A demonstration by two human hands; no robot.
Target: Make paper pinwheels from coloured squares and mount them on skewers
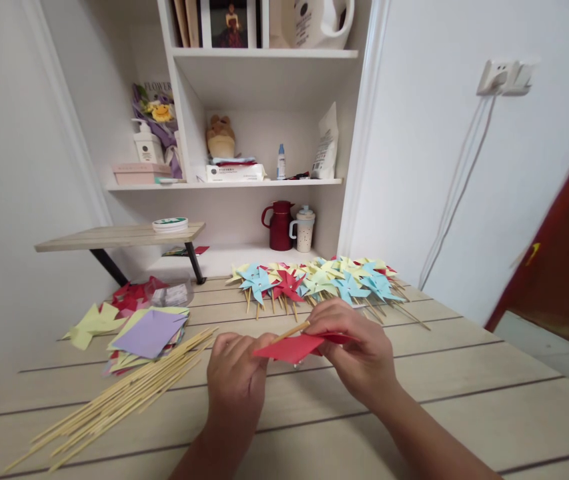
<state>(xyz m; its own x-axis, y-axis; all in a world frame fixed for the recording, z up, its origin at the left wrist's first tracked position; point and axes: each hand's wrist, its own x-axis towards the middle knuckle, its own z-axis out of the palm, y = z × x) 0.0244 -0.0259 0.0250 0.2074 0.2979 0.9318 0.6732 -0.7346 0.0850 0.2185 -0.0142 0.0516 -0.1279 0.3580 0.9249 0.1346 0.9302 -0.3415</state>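
Observation:
A red paper pinwheel (291, 347) is held above the table between both hands. Its blades look folded, and part of it is hidden by the fingers. Against its far side lies a thin wooden stick (291, 331). My left hand (238, 373) is closed at the left end of the paper, with the stick running into its grip. My right hand (359, 350) pinches the pinwheel near its middle, fingers over the stick's tip. A small shiny bit (298, 364), perhaps a pin, shows just under the paper.
Finished pinwheels (319, 283) on sticks lie along the table's back. To the left are loose wooden sticks (129, 393), a stack of coloured paper squares (151, 333), a yellow folded paper (93, 325), red pieces (129, 298) and a clear plastic box (174, 293). A small raised shelf (114, 237) stands behind.

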